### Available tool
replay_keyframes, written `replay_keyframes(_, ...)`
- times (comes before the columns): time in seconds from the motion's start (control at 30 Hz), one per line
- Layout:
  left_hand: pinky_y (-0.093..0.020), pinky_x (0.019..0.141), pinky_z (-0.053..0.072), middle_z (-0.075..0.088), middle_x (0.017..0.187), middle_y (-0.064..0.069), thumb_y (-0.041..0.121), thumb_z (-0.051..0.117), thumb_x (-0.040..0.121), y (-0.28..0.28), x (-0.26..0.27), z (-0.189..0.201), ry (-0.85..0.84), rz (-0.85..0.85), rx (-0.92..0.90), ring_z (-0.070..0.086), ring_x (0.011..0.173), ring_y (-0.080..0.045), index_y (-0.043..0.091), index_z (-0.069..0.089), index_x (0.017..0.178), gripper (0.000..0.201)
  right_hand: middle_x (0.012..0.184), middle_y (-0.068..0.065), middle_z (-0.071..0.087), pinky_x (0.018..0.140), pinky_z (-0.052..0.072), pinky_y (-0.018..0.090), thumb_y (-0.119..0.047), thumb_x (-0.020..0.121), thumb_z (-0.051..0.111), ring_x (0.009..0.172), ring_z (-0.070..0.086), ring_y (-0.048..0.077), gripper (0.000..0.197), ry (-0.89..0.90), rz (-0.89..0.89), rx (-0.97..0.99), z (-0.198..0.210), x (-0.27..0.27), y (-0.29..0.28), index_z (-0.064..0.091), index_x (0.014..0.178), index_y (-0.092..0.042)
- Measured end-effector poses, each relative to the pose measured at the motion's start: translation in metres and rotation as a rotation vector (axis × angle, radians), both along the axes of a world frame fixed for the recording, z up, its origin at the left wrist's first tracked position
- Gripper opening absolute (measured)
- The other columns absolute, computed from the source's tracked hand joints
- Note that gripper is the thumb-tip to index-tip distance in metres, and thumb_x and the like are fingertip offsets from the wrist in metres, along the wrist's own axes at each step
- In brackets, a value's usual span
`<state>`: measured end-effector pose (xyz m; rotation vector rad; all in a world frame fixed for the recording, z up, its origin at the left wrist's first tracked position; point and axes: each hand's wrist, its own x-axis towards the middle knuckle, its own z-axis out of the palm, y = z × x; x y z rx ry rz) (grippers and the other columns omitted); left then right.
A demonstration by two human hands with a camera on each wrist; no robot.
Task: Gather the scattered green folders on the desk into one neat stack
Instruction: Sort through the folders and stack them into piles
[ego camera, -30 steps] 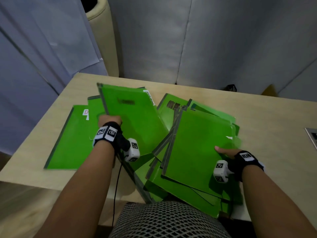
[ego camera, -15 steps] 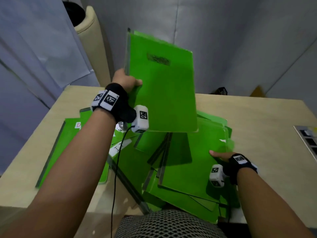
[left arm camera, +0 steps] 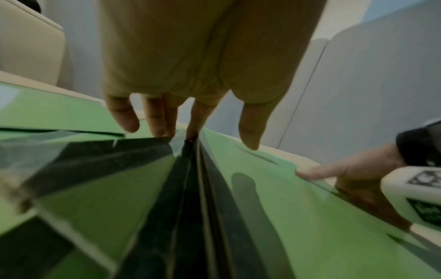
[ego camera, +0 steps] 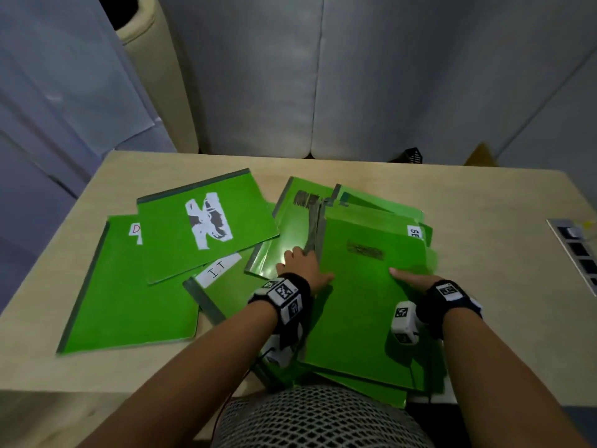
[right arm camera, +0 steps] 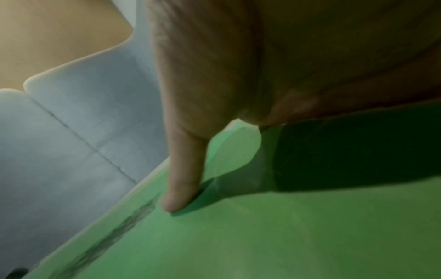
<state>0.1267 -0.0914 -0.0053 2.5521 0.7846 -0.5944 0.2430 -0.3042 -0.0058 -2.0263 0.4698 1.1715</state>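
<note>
**Around My Desk**

I sat at a pale wooden desk point(ego camera: 484, 202) whose top ran wide to my right. Behind it stood grey padded panels point(ego camera: 258, 76), joined by a vertical seam. At the far left corner a cream-coloured column point(ego camera: 161, 76) rose beside the panels, with a dark round opening point(ego camera: 119, 8) at its top. To my left hung a bluish-grey sheet point(ego camera: 48, 92). A small black ribbed object point(ego camera: 413, 155) showed just past the desk's far edge, and something tan point(ego camera: 481, 155) lay near it, too blurred to tell. A grey strip of dark sockets point(ego camera: 578, 250) sat at the desk's right edge. A grey mesh surface point(ego camera: 316, 418) curved below me.
</note>
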Motion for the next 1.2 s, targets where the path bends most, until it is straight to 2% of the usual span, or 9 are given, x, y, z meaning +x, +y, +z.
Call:
replay_keyframes(0.13, -0.047, 0.102, 0.043, 0.043, 0.143, -0.014, 0.054, 0.049, 0.089, 0.043, -0.001, -0.005, -0.143, 0.246, -0.136, 0.048, 0.126, -0.034, 0.013, 0.047, 0.138, 0.063, 0.149, 0.021, 0.040, 0.083, 0.042, 0.049, -0.053, 0.071, 0.078, 0.131, 0.041, 0.045, 0.097, 0.027, -0.023, -0.074, -0.007, -0.001, -0.002, 0.036, 0.148, -0.011)
replay_keyframes(0.23, -0.053, 0.111, 0.031, 0.022, 0.157, -0.013, 0.052, 0.049, 0.091, 0.086, -0.017, -0.016, -0.067, 0.281, 0.053, 0.026, 0.142, -0.034, 0.013, 0.026, 0.149, 0.074, 0.145, 0.022, 0.046, 0.070, 0.044, 0.044, -0.056, 0.070, 0.077, 0.125, 0.047, 0.044, 0.097, 0.001, -0.024, -0.103, -0.001, -0.001, 0.000, 0.038, 0.146, -0.010)
replay_keyframes(0.33, -0.058, 0.114, 0.013, -0.005, 0.162, -0.006, 0.061, 0.040, 0.091, 0.119, -0.039, -0.029, 0.095, 0.193, 0.169, -0.001, 0.148, -0.036, 0.024, 0.009, 0.154, 0.079, 0.143, 0.021, 0.048, 0.079, 0.043, 0.048, -0.063, 0.061, 0.079, 0.121, 0.049, 0.043, 0.106, -0.018, 0.017, -0.144, -0.004, 0.000, 0.000, 0.039, 0.145, -0.012)
replay_keyframes(0.47, -0.059, 0.115, 0.009, -0.011, 0.161, -0.013, 0.069, 0.024, 0.090, 0.120, -0.052, -0.039, 0.161, 0.168, 0.125, -0.003, 0.147, -0.041, 0.028, 0.001, 0.154, 0.079, 0.141, 0.021, 0.050, 0.077, 0.045, 0.046, -0.064, 0.054, 0.081, 0.114, 0.052, 0.042, 0.112, -0.023, 0.002, -0.144, -0.004, -0.001, 0.001, 0.041, 0.145, -0.012)
replay_keyframes(0.63, -0.053, 0.115, 0.017, 0.008, 0.159, -0.020, 0.067, 0.012, 0.092, 0.065, -0.035, -0.037, 0.106, -0.019, 0.224, 0.015, 0.145, -0.041, 0.027, 0.010, 0.154, 0.074, 0.140, 0.022, 0.050, 0.056, 0.041, 0.039, -0.060, 0.069, 0.076, 0.089, 0.054, 0.035, 0.099, -0.002, -0.016, -0.154, -0.003, 0.002, -0.003, 0.037, 0.146, -0.010)
replay_keyframes(0.73, -0.050, 0.110, 0.027, 0.037, 0.147, -0.019, 0.056, 0.014, 0.097, 0.051, -0.024, -0.031, -0.033, -0.093, 0.113, 0.035, 0.137, -0.033, 0.027, 0.035, 0.144, 0.059, 0.146, 0.023, 0.042, 0.073, 0.046, 0.046, -0.064, 0.067, 0.074, 0.114, 0.051, 0.045, 0.108, 0.037, -0.002, -0.153, -0.001, 0.006, -0.003, 0.029, 0.149, -0.011)
replay_keyframes(0.9, -0.041, 0.100, 0.043, 0.064, 0.125, -0.010, 0.045, 0.029, 0.100, 0.080, -0.010, -0.018, -0.265, 0.077, -0.024, 0.060, 0.112, -0.026, 0.021, 0.050, 0.134, 0.046, 0.124, 0.027, 0.060, 0.098, 0.043, 0.059, -0.066, 0.054, 0.081, 0.107, 0.058, 0.043, 0.105, 0.101, 0.039, -0.172, 0.009, 0.023, -0.007, 0.045, 0.132, -0.008)
replay_keyframes(1.07, -0.062, 0.110, 0.027, 0.009, 0.161, 0.004, 0.049, 0.044, 0.093, 0.125, -0.034, -0.043, 0.050, 0.047, 0.109, 0.010, 0.146, -0.034, 0.037, 0.025, 0.147, 0.058, 0.066, 0.017, 0.066, 0.090, 0.045, 0.046, -0.060, 0.052, 0.086, 0.077, 0.059, 0.032, 0.072, 0.054, 0.034, -0.161, 0.025, 0.044, -0.024, 0.055, 0.077, 0.000)
replay_keyframes(1.2, -0.071, 0.109, 0.015, -0.011, 0.161, 0.009, 0.057, 0.040, 0.093, 0.121, -0.040, -0.054, 0.110, 0.066, 0.072, -0.009, 0.147, -0.037, 0.049, 0.006, 0.148, 0.066, 0.065, 0.015, 0.065, 0.071, 0.050, 0.041, -0.064, 0.025, 0.092, 0.066, 0.061, 0.028, 0.091, 0.053, 0.067, -0.172, 0.002, 0.061, -0.049, 0.062, 0.081, 0.001)
